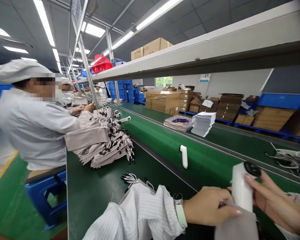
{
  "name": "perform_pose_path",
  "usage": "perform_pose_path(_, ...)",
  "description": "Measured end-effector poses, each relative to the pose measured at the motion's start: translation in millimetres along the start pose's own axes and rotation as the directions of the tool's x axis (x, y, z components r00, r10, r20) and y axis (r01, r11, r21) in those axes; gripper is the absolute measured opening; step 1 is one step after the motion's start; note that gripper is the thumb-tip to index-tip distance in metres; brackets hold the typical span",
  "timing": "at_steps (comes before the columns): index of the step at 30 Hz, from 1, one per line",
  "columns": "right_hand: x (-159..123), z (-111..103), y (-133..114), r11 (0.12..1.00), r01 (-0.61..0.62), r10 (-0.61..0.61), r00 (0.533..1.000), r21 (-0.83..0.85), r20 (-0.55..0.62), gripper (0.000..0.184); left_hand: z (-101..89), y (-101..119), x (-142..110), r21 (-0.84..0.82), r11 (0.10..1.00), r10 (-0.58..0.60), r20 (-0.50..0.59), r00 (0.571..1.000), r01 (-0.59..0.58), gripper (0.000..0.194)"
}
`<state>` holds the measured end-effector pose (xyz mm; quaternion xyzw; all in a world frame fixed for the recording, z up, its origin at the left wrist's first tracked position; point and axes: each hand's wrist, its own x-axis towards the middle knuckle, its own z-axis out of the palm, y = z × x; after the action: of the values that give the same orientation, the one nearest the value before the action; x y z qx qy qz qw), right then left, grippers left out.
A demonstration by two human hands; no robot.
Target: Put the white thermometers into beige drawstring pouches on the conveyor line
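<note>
At the lower right, my left hand (210, 206) pinches the edge of a grey drawstring pouch (236, 226). My right hand (277, 203) has its fingers around a white handheld device (238, 186) with a black end, which stands upright over the pouch. The device's lower end meets the pouch's mouth; whether it is inside, I cannot tell. Another white device (184, 156) of a similar look lies on the green conveyor belt (155, 136). Beside my left sleeve, more pouch cords (130, 178) with black tips lie on the dark green table.
A large heap of grey pouches (100, 143) covers the table's far left, beside a seated co-worker (37, 123). Across the belt stand a stack of white booklets (203, 124) and a shallow basket (178, 122). White cables (292, 161) lie at right. A shelf (190, 56) runs overhead.
</note>
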<state>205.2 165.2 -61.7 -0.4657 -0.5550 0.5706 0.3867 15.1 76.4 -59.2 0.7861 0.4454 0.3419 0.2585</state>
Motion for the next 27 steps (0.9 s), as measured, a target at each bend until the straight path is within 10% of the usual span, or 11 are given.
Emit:
perform_pose_path(8,-31,54,-12,0.908,-0.085,0.219,0.931,-0.411,0.291,0.053,-8.8,4,1,-0.046,0.999,-0.001,-0.162,0.987,-0.006,0.017)
perform_pose_path(12,-23,47,-13,0.868,0.108,-0.033,0.986,-0.485,0.162,0.057,-26.6,8,3,0.066,0.990,-0.114,-0.146,0.983,0.125,0.021)
perform_pose_path(14,-17,30,-17,0.803,0.197,-0.313,0.943,-0.563,-0.117,0.052,-38.5,17,0,0.098,0.972,-0.214,0.009,0.977,0.213,0.025)
perform_pose_path(17,-7,-3,-18,0.689,0.175,-0.559,0.746,-0.703,-0.362,0.044,-50.8,38,-8,-0.035,0.962,-0.232,0.415,0.880,0.270,0.031)
perform_pose_path(19,-4,-19,-18,0.720,0.186,-0.531,0.768,-0.668,-0.359,0.043,-53.0,51,-14,-0.212,0.912,-0.215,0.482,0.850,0.351,0.035)
perform_pose_path(22,-8,-15,-17,0.906,0.185,-0.207,0.978,-0.382,-0.017,0.051,-50.2,60,-18,-0.517,0.765,-0.216,0.356,0.909,0.384,0.034)
perform_pose_path(23,-11,-5,-17,0.948,0.160,-0.102,0.972,-0.275,0.213,0.052,-48.4,60,-17,-0.593,0.730,-0.216,0.271,0.938,0.339,0.033)
perform_pose_path(25,-19,23,-13,0.985,0.135,-0.037,0.776,-0.109,0.629,0.060,-44.1,58,-13,-0.669,0.708,-0.229,0.089,0.969,0.229,0.031)
perform_pose_path(27,-24,51,-8,0.984,0.178,-0.102,0.599,-0.008,0.795,0.056,-38.9,54,-9,-0.660,0.729,-0.237,0.004,0.971,0.181,0.030)
